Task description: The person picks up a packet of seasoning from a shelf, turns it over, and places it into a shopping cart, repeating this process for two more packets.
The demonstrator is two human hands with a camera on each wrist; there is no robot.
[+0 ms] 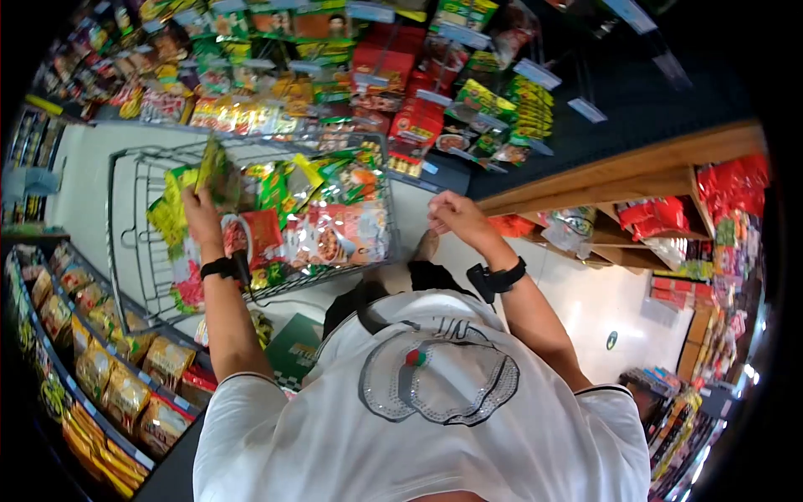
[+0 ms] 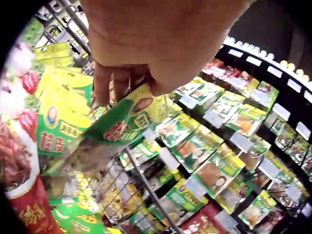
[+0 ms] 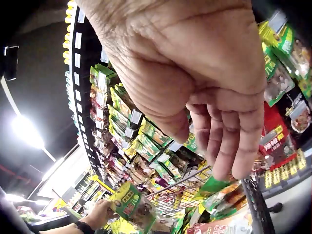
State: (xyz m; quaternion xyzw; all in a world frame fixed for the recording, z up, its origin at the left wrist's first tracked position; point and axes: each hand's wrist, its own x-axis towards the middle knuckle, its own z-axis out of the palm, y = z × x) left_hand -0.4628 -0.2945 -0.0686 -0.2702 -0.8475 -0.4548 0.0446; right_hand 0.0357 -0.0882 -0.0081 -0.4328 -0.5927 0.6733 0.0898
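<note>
My left hand grips the top edge of a green and yellow clear-fronted spice packet, which hangs over the wire shopping cart. Thumb and fingers pinch it from both sides in the left wrist view. Beside it in the cart lie several yellow-topped spice packets, and a red packet with a food picture. Large printed bags fill the cart's near end. My right hand hovers past that end, its fingers loosely bent and holding nothing.
Hanging packets line the rack beyond the cart. A wooden shelf with red bags stands at the right. Low bins of packaged food flank the left side. Pale floor shows at the right.
</note>
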